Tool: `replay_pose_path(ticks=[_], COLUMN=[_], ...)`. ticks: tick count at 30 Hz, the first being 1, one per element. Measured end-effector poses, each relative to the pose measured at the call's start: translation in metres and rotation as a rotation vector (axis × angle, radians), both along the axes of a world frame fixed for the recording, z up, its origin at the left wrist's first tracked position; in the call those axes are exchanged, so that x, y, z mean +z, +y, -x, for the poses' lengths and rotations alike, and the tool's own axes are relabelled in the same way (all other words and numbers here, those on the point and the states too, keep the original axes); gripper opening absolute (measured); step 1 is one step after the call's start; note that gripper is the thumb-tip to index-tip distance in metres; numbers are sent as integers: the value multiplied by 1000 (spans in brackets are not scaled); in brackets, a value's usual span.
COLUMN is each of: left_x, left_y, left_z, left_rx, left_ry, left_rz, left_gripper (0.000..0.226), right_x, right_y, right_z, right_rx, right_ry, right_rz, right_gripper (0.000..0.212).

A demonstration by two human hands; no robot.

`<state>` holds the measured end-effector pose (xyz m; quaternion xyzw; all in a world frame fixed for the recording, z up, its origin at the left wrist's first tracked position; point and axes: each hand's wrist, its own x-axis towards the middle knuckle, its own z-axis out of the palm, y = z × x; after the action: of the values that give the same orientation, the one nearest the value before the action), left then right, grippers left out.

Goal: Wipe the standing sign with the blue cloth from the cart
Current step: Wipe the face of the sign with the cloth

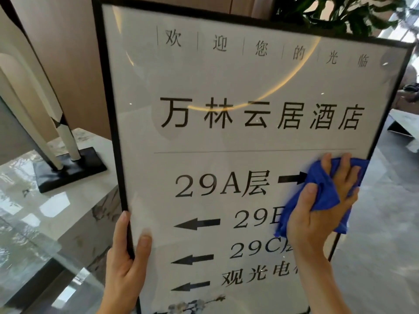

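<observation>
The standing sign [238,141] fills the middle of the head view: a black-framed white board under glossy glass, printed with black characters and arrows. My left hand [127,264] grips its left frame edge low down, thumb lying on the glass. My right hand [322,200] presses a crumpled blue cloth [322,184] flat against the glass near the sign's right edge, covering the tip of the upper arrow. The cart is out of view.
To the left stands a glossy marble counter [56,218] holding a pale sculpture on a black base [68,168]. Green plant leaves [340,12] rise behind the sign's top. Grey stone floor [385,223] stretches to the right, with furniture beyond.
</observation>
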<state>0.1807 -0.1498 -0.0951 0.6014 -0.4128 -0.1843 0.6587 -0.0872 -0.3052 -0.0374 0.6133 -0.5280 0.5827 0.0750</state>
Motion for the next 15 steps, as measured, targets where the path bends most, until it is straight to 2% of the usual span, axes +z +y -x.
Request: replay_pose_path(ticks=[8,12,15], left_x=[-40,-52,-57], left_y=[16,15,14], left_z=[12,9,9], left_rx=[133,95,65], left_ry=[-101,-192,-253], left_rz=[-40,13,70], left_gripper=[43,39,51], right_x=[-22,-34,-39], right_y=[8,11,16], right_z=[8,13,7], right_rx=[59,74,53], right_ry=[121,169,141], right_rz=[63,110,118], right_gripper=[49,47,48])
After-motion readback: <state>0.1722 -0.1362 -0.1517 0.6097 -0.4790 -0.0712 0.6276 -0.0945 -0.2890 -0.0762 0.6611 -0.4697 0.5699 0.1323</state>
